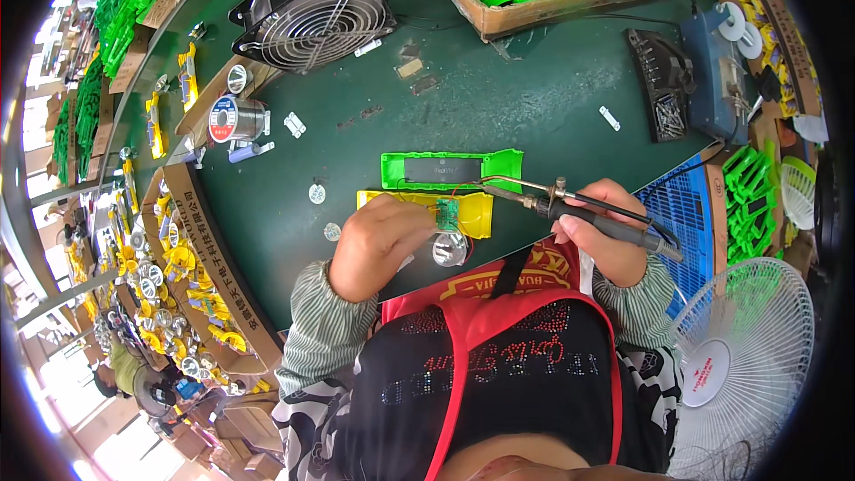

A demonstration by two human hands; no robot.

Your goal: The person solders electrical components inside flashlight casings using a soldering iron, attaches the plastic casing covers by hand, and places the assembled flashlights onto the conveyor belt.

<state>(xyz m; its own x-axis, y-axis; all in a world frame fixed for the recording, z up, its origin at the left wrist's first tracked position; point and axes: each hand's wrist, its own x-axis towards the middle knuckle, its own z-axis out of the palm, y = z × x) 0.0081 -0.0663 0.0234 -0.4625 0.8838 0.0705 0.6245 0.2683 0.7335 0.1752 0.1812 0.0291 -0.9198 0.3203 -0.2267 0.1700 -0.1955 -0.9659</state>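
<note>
My right hand [614, 223] grips a soldering iron [601, 226] with a thin metal feed tube alongside; its tip points left, over the shells. Half of a green plastic flashlight shell [503, 163] lies open side up, a dark grey block [443, 168] inside it. Just nearer lies a yellow shell half [479, 216], with a small green circuit board [448, 215] over it and a round silver reflector [449, 249] at its near edge. My left hand [378, 242] is closed in a pinch at the board's left side; its fingers hide what they hold. A thin red wire shows near the iron's tip.
A solder spool [236, 118] stands left, behind it a black metal fan [312, 13]. At the back, a cardboard box [499, 18] holds green shells. A black iron stand [659, 85] and blue soldering unit [720, 71] are right. A white fan [739, 365] stands near right.
</note>
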